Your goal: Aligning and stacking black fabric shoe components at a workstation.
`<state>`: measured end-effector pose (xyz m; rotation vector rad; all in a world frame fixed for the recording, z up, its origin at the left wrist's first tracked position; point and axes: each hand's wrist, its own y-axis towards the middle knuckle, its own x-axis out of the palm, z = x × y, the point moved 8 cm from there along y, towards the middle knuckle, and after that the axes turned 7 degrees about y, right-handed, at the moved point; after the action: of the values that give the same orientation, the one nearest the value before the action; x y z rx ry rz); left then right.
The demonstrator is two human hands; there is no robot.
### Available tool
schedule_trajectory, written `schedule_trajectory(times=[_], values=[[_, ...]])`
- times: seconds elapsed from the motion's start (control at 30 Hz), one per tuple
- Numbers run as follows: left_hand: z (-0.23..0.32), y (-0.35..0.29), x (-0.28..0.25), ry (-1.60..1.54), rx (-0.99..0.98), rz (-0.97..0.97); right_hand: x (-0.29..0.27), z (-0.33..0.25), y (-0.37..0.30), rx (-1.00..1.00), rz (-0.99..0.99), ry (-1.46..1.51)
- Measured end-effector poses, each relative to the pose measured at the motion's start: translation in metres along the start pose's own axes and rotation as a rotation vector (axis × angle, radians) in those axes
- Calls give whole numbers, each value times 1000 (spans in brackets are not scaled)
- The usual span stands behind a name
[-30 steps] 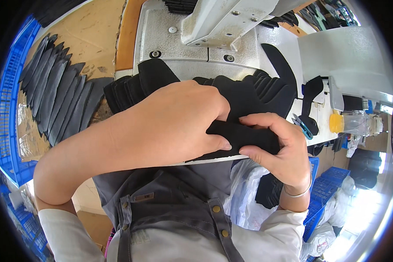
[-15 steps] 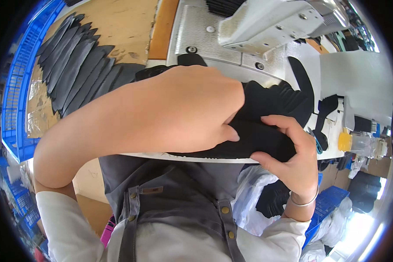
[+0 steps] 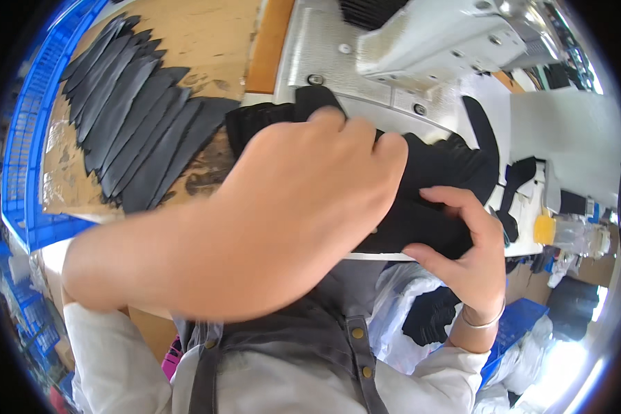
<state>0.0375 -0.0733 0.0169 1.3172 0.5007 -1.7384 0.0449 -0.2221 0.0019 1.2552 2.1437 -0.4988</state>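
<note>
Soft black fabric pieces (image 3: 421,224) lie in a loose heap along the front edge of the white sewing-machine table. My left hand (image 3: 324,172) reaches across and rests over the heap's middle with its knuckles up and its fingers curled down. Its fingertips are hidden, so what they pinch does not show. My right hand (image 3: 472,241) grips the heap's near right end, thumb on the near side and fingers on top. A black flap (image 3: 317,102) sticks out beyond my left knuckles. A long black strip (image 3: 481,131) extends from the far right of the heap.
The grey-white sewing-machine arm (image 3: 441,48) stands over its metal plate at the back. On the left, dark leaf-shaped pieces (image 3: 127,103) overlap on a brown board (image 3: 207,41) beside a blue plastic basket (image 3: 27,145). Farther right are a yellow-capped clear bottle (image 3: 576,231) and a blue crate (image 3: 521,321).
My left hand has turned and its forearm has swung nearer to my body, uncovering more dark pieces on the board. The right hand keeps its hold, nearly unmoved.
</note>
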Motion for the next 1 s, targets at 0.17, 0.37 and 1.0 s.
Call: schedule_trajectory(times=[0.17, 0.37, 1.0], values=[[42, -23, 10, 194, 123, 167, 3, -8, 8, -122, -62, 34], [21, -32, 35, 277, 66, -11, 11, -8, 19, -123, -85, 25], [41, -23, 52, 265, 144, 17, -14, 24, -10, -17, 53, 195]])
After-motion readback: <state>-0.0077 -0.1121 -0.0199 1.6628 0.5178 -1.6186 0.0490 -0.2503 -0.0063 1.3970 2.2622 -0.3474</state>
